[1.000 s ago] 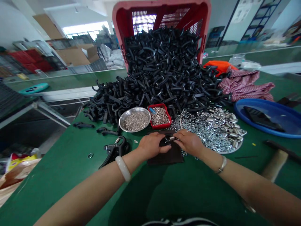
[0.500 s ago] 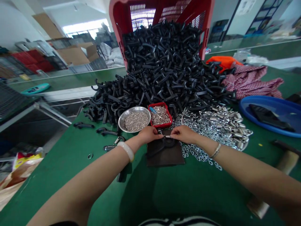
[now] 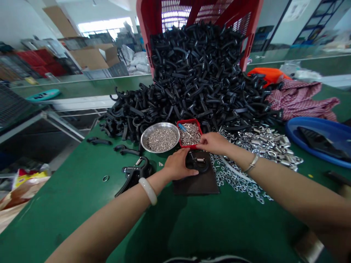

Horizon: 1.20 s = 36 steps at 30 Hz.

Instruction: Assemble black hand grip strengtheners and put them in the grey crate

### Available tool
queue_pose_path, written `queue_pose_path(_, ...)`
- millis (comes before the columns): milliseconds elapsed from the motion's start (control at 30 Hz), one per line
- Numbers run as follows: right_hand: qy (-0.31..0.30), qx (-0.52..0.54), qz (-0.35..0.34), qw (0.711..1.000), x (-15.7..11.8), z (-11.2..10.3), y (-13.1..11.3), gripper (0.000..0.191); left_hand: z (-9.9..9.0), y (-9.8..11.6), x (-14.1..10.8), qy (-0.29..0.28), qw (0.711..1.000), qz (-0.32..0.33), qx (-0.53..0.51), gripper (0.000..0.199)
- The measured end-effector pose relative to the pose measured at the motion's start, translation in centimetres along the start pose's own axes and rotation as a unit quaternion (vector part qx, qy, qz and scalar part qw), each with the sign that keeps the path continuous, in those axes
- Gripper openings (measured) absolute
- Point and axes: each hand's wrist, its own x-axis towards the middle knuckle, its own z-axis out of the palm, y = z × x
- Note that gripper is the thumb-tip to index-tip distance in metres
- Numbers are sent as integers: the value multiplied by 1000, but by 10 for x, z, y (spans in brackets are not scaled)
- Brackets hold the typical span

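My left hand (image 3: 178, 165) grips a black curved part (image 3: 203, 167) on a dark flat plate (image 3: 196, 187), thumb and fingers around its left side. A small metal spring (image 3: 200, 160) sits in this part. At the right front corner of the red tray (image 3: 189, 133) of small metal pins, my right hand (image 3: 213, 143) has its fingertips pinched together; what they hold, if anything, is too small to name. Left of the tray stands a metal bowl (image 3: 160, 137) full of tiny metal pieces. A blue-handled tool (image 3: 181, 127) lies in the tray.
Black parts (image 3: 192, 84) spill from a red crate (image 3: 144, 33) behind. Metal rings (image 3: 238, 179) and metal fittings (image 3: 276, 146) lie at right, near a blue basin (image 3: 296, 137). An assembled black part (image 3: 134, 173) and a loose ring (image 3: 105, 178) are at left.
My right hand has moved from the spring up to the red tray's corner. My left hand has shifted down and left onto the black part. The spring now sits in it, out of my fingers.
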Motion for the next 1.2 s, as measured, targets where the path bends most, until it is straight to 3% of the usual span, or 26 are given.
queue_pose_path(100, 92, -16, -6, 996, 36, -2, -14, 26, 1, -1, 1, 5, 1000, -11, -18, 91)
queue_pose_path(267, 72, -18, 5, 997, 82, 18, -29, 25, -2, 0, 1, 0, 999, -34, -24, 92)
queue_pose_path(467, 76, 3, 31, 997, 96, 26, -32, 21, -5, 1, 2, -2, 999, -38, -26, 93)
queue_pose_path(633, 153, 66, 49, 985, 97, 13, -22, 31, -6, 1, 1, 0, 999, -37, -27, 91)
queue_pose_path(800, 210, 181, 53, 959, 71, 7, -7, 37, -2, -3, 2, 12, 999, -37, -32, 93)
queue_pose_path(967, 206, 473, 36, 856, -2, 28, -12, 29, -1, -6, 1, 19, 998, -32, -49, 94)
queue_pose_path(1067, 203, 473, 35, 856, -40, 50, -17, 25, -2, -5, 0, 11, 998, -31, -54, 94)
queue_pose_path(1200, 245, 453, 9, 857, -57, 68, -17, 23, -4, -3, -1, 3, 998, -44, -42, 97)
